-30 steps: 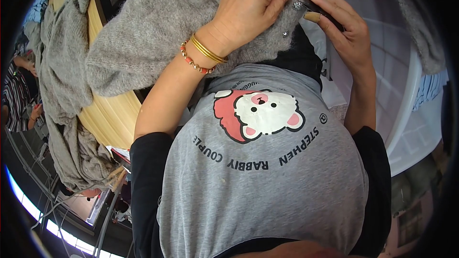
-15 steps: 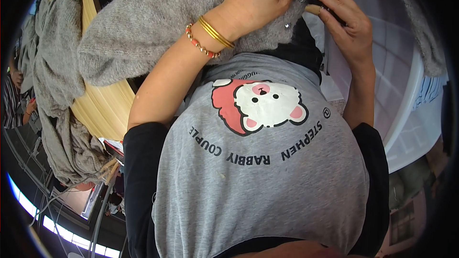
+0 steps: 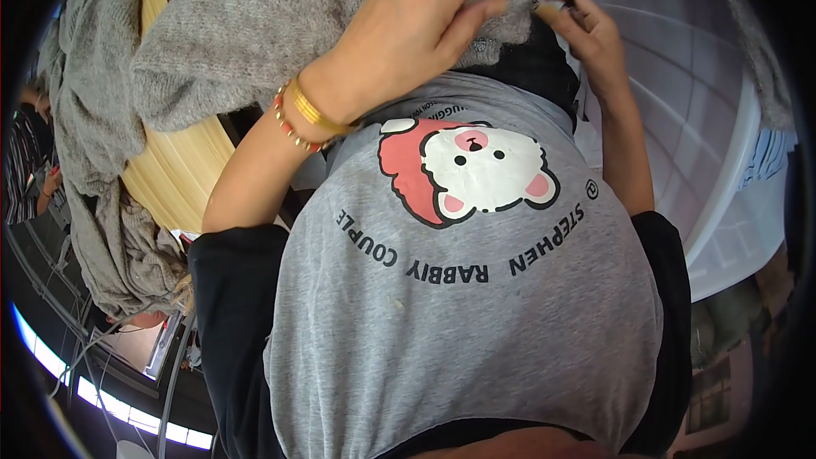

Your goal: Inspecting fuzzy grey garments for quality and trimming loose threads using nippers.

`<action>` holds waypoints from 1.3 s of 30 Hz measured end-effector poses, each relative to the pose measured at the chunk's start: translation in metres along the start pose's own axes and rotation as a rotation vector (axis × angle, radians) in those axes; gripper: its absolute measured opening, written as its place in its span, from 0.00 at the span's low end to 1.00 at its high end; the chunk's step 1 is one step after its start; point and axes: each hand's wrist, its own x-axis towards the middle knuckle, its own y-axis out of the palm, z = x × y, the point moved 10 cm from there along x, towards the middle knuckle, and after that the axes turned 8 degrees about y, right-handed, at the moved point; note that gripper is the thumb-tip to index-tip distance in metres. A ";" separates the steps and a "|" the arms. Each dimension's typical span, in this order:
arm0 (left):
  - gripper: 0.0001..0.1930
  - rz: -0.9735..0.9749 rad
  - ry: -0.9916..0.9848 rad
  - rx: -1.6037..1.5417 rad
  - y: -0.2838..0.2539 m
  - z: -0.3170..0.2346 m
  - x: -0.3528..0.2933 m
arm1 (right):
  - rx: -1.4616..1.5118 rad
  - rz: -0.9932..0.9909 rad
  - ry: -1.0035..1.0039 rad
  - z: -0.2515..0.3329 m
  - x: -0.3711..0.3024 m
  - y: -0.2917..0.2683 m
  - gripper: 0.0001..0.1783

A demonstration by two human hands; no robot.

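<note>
A fuzzy grey knit garment (image 3: 272, 38) is spread across the top of the view from eleven to twelve o'clock, with a glittering trimmed patch (image 3: 483, 50) at its lower edge near twelve, just beside black cloth (image 3: 537, 64). The left hand (image 3: 408, 30), at twelve o'clock, lies over the garment with its fingers curled in toward the thumb; blur hides the fingertips, so I cannot tell whether they grasp anything. Gold bangles (image 3: 313, 110) and a beaded bracelet (image 3: 285, 123) circle that wrist. Between one and two o'clock, the right hand (image 3: 586, 30) is closed on a small dark tool (image 3: 571, 2), gripped between thumb and fingers near the garment's right edge; its exact kind is too blurred to tell. At nine o'clock shows a pale wooden desk (image 3: 180, 174), with more grey knitwear (image 3: 98, 110) toward ten. A translucent white tub (image 3: 741, 170) fills three o'clock; striped blue cloth (image 3: 769, 157) is just beside its rim, and another grey knit piece (image 3: 765, 68) is at two.
</note>
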 end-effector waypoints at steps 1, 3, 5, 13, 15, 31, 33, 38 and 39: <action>0.05 0.069 0.008 0.030 0.011 0.005 -0.016 | -0.079 -0.006 0.035 -0.014 0.003 0.004 0.17; 0.07 0.228 -0.094 0.080 0.019 0.009 -0.036 | -0.051 0.019 0.021 -0.011 0.006 0.010 0.16; 0.10 0.329 -0.005 0.340 0.023 0.002 -0.049 | -0.026 0.053 0.001 -0.001 0.010 0.013 0.15; 0.13 0.365 0.152 0.692 0.019 -0.010 -0.059 | 0.704 0.093 0.093 0.006 0.042 -0.047 0.09; 0.13 0.300 0.212 0.782 0.000 -0.021 -0.057 | 0.811 0.094 0.082 0.032 0.040 -0.042 0.12; 0.10 -0.766 -0.294 -0.809 -0.235 -0.032 0.047 | 0.268 0.000 -0.986 0.248 -0.062 0.060 0.36; 0.10 -0.788 -0.226 -0.839 -0.256 -0.035 0.046 | 0.166 0.013 -0.924 0.248 -0.048 0.081 0.33; 0.11 -0.814 -0.079 -0.947 -0.284 -0.054 0.041 | 0.162 0.146 -0.656 0.241 0.011 0.143 0.30; 0.11 -0.818 -0.054 -0.971 -0.291 -0.049 0.048 | 0.156 0.159 -0.676 0.241 0.017 0.152 0.30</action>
